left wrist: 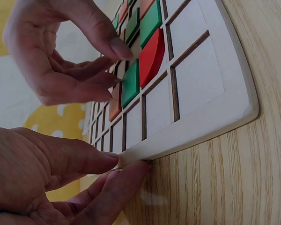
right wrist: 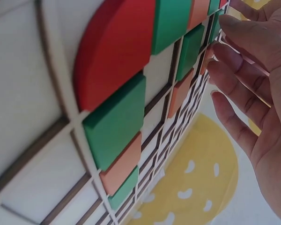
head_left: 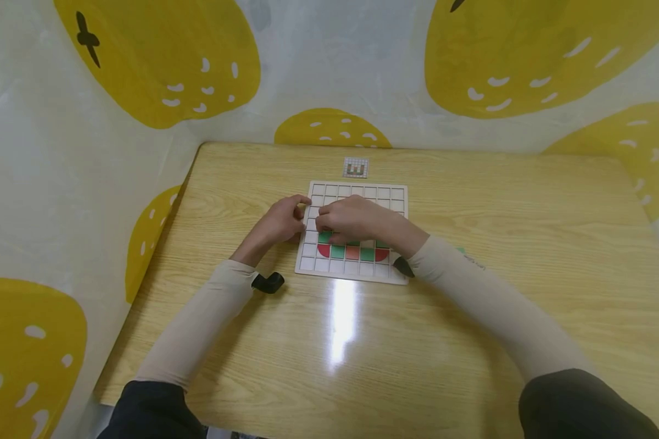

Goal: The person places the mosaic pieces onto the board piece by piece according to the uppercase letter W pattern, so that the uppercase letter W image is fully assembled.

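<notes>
A white square grid board (head_left: 314, 263) lies flat on the table. My left hand (head_left: 282, 221) is at its left edge, thumb and index fingertips touching the rim, as the left wrist view shows. Over the board's left-middle cells is my right hand (head_left: 357, 218), its fingers loosely bent, the fingertips at an orange tile (left wrist: 114, 105) in the left column; whether they touch it is hard to tell. Rounded red tiles (right wrist: 114, 51) mark the lower corners of the pattern, with green tiles (head_left: 337, 252) and an orange tile (head_left: 352, 252) between. My right hand hides the upper middle cells.
Behind the board lies a small pattern card (head_left: 356, 167) with an E-like figure on a grid. A green thing (head_left: 461, 250) peeks out beside my right forearm, mostly hidden. Wooden table (head_left: 516, 213) surrounds the board; a curtain with yellow fruit shapes (head_left: 335, 125) stands behind.
</notes>
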### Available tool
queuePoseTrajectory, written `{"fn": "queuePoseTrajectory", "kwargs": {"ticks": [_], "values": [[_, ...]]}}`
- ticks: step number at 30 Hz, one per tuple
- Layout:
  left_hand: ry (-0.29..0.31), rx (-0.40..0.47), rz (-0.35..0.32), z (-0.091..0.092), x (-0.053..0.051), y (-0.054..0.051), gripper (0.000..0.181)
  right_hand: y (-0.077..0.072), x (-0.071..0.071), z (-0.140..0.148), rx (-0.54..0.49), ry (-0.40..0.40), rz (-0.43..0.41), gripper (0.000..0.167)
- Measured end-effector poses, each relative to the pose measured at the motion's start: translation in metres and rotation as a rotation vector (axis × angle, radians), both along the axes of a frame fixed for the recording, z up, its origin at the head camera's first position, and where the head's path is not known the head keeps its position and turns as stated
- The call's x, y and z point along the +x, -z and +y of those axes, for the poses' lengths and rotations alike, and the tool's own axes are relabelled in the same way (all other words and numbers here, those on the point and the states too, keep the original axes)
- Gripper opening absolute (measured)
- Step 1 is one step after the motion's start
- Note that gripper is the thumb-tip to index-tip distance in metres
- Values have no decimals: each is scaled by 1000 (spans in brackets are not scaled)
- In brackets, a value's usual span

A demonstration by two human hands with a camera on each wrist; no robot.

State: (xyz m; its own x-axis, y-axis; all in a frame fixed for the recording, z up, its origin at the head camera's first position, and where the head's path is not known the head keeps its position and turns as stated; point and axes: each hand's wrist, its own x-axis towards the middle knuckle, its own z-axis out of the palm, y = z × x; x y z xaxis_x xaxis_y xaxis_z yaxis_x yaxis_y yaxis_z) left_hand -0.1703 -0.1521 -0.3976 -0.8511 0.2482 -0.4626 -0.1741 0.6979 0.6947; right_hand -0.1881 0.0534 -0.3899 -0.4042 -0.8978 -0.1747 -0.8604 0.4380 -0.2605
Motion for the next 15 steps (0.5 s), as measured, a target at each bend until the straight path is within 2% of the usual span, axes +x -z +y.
{"fn": "queuePoseTrajectory", "kwargs": {"ticks": [6, 15], "values": [[-14, 10, -8, 0, 1, 2, 60, 0, 2, 16, -65, 27, 13, 16], [-25, 29, -8, 0, 2, 2, 61, -4, 4, 46, -92, 100, -27, 16]]}}
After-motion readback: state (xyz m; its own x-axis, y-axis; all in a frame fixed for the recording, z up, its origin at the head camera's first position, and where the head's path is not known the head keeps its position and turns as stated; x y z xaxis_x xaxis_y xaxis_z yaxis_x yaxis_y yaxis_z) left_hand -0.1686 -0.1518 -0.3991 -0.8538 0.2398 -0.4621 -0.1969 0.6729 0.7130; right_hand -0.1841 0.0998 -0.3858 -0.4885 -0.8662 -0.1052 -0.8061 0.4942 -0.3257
